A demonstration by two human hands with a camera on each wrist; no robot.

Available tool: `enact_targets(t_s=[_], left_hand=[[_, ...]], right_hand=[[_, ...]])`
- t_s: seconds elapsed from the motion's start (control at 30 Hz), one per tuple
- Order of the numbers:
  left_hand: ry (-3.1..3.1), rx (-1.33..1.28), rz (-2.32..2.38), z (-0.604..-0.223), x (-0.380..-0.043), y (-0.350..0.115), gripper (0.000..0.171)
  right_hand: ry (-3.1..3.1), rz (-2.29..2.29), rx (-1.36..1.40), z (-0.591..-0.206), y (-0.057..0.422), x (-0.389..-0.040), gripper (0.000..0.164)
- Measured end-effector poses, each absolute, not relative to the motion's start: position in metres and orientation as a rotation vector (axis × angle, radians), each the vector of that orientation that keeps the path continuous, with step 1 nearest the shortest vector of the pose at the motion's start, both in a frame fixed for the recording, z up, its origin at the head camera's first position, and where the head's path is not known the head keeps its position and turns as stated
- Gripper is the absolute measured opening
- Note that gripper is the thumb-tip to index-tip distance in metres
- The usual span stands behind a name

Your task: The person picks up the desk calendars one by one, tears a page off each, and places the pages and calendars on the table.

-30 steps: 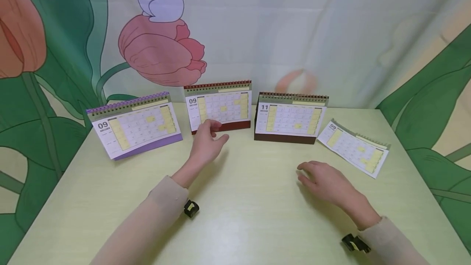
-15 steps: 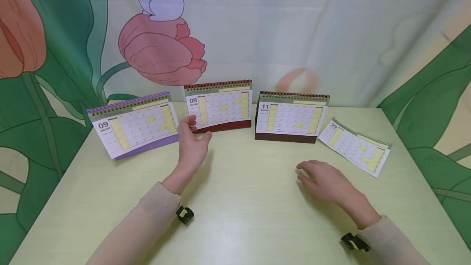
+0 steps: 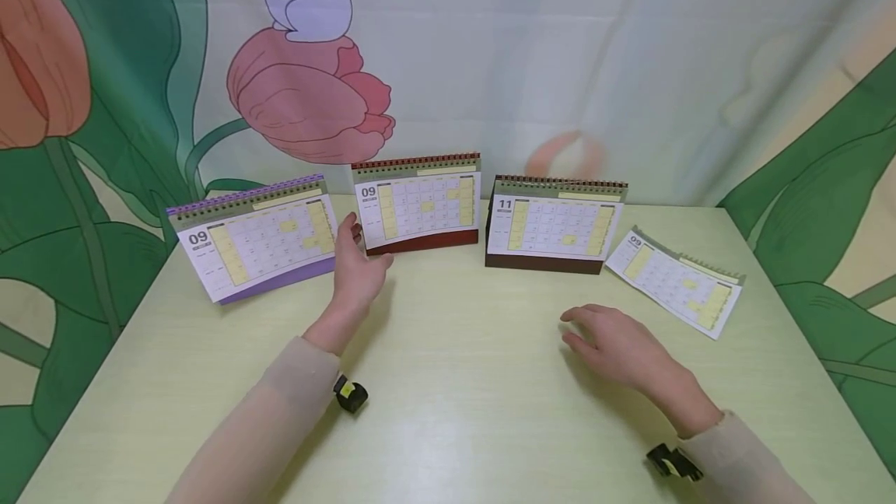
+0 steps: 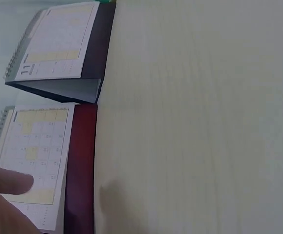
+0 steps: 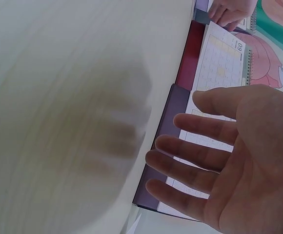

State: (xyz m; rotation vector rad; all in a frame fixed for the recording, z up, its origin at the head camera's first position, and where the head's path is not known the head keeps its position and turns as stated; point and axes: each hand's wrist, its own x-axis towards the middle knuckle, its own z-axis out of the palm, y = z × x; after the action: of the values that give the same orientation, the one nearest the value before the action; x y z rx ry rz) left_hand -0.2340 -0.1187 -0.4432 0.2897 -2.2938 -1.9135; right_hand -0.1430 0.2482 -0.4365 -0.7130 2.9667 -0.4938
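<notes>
My left hand (image 3: 358, 272) is at the left end of the red desk calendar (image 3: 420, 204), which stands upright on the table and shows page 09. Its fingers are by the calendar's left edge and the thumb (image 4: 14, 181) overlaps the page in the left wrist view. Just left of that hand stands a purple desk calendar (image 3: 259, 236), also at 09, its right edge partly covered. My right hand (image 3: 623, 344) hovers over the table with relaxed fingers, holding nothing. Nearest to it are a dark brown desk calendar (image 3: 553, 220) showing 11 and a loose calendar sheet (image 3: 675, 282).
All of these sit along the back of the pale table (image 3: 448, 411). A printed curtain (image 3: 490, 45) with flowers hangs right behind the table. Small black devices, such as the left one (image 3: 350, 395), are worn at both wrists.
My left hand has moved left, from in front of the red calendar's page to its left edge, beside the purple calendar. The right hand has hardly moved.
</notes>
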Motion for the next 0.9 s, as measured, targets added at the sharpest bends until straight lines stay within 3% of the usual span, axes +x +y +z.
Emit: enact_targets(t_s=[0.5, 0.9], left_hand=[[-2.299, 0.313, -2.065, -0.453, -0.244, -0.121, 0.089], [-2.667, 0.234, -1.768, -0.457, -0.248, -0.133, 0.063]], right_hand=[[2.928, -0.467, -0.738, -0.438, 0.242, -0.142, 0.029], [2.891, -0.455, -0.74, -0.437, 0.239, -0.139, 0.028]])
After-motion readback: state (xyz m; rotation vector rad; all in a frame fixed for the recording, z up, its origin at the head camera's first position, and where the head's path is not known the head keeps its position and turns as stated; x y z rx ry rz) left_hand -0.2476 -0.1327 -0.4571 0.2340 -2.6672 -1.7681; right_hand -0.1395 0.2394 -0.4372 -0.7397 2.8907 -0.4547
